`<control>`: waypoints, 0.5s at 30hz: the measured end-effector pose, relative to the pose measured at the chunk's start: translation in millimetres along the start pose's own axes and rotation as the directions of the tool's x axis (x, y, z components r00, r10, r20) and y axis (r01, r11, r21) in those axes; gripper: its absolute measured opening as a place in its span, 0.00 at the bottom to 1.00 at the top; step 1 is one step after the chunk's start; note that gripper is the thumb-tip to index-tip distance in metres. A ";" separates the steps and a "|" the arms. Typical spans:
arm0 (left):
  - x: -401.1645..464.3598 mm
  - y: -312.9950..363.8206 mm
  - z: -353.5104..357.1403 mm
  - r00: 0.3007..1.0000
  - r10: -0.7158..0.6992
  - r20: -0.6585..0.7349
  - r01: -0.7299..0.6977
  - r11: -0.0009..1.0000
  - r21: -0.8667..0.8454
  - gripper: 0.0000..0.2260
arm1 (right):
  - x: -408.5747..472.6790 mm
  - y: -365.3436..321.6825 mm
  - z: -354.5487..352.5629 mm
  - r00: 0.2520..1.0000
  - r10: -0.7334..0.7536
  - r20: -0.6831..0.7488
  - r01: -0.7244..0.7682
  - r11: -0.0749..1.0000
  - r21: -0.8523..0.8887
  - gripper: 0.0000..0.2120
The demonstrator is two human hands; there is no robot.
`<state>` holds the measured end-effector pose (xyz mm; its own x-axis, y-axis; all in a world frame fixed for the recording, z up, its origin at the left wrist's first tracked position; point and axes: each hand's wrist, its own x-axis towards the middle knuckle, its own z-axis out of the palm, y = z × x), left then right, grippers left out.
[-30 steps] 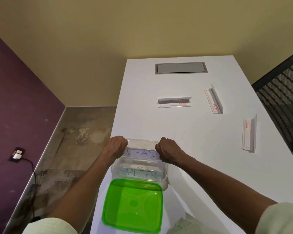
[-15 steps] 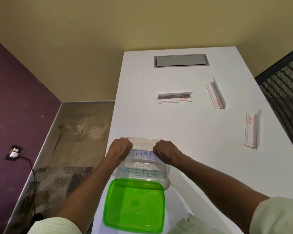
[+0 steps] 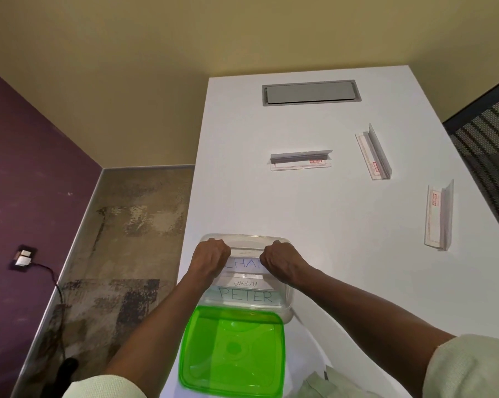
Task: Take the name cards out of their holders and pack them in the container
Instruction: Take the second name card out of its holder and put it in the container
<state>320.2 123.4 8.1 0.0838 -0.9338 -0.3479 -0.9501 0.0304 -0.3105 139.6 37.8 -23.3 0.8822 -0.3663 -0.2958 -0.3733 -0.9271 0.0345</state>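
Both hands, left hand (image 3: 211, 258) and right hand (image 3: 280, 259), pinch the CHAN card (image 3: 244, 264) by its ends inside the clear container (image 3: 287, 285). Lower it level onto the PETER card (image 3: 245, 295) just nearer, then release both ends together; the green lid (image 3: 232, 349) waits nearer yet.

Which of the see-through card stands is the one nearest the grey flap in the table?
Find the grey flap at the white table's far end. Just below it lies an empty clear holder, lengthwise left to right; the other two holders sit further right, pointing away.
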 end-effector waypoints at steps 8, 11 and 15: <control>3.4 6.5 8.2 0.999 -0.018 -0.031 0.015 0.995 -0.097 0.16 | 3.1 -1.8 -0.9 0.997 0.046 0.056 -0.048 0.998 0.043 0.14; 5.5 7.9 11.9 0.999 -0.021 -0.034 0.018 0.995 -0.097 0.16 | 3.7 -3.4 -1.7 0.997 0.051 0.065 -0.055 0.997 0.053 0.14; 6.7 7.8 11.3 0.999 -0.035 -0.036 0.031 0.996 -0.084 0.16 | 3.1 -4.1 -0.9 0.996 0.070 0.061 -0.074 0.995 0.064 0.13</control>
<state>316.8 121.4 -6.6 0.1057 -0.9466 -0.3046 -0.9689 -0.0292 -0.2456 144.1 40.4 -23.4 0.8348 -0.4249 -0.3502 -0.4551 -0.8904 -0.0045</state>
